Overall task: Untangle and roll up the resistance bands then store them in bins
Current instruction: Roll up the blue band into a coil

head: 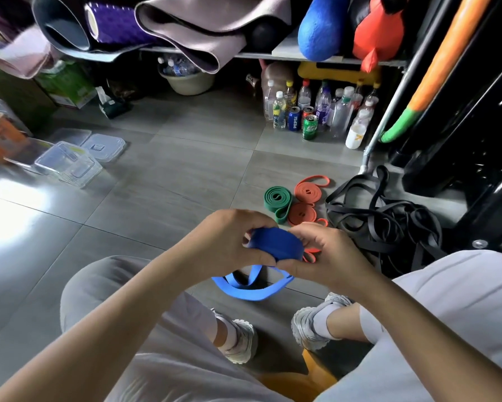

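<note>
A blue resistance band (275,245) is partly wound into a roll between my two hands, and its loose end hangs in loops down to the floor. My left hand (229,242) grips the roll's left side. My right hand (322,253) pinches its right side. On the floor beyond lie a rolled green band (277,200) and two rolled orange bands (307,192) (302,213). A tangled heap of black bands (386,219) lies to the right. Clear plastic bins (68,163) and a lid (103,145) sit at the far left.
Several bottles and cans (316,111) stand under a shelf holding rolled mats (185,27). A black metal frame (461,140) rises at the right. My knees and shoes (238,338) fill the bottom of the view, above grey floor tiles.
</note>
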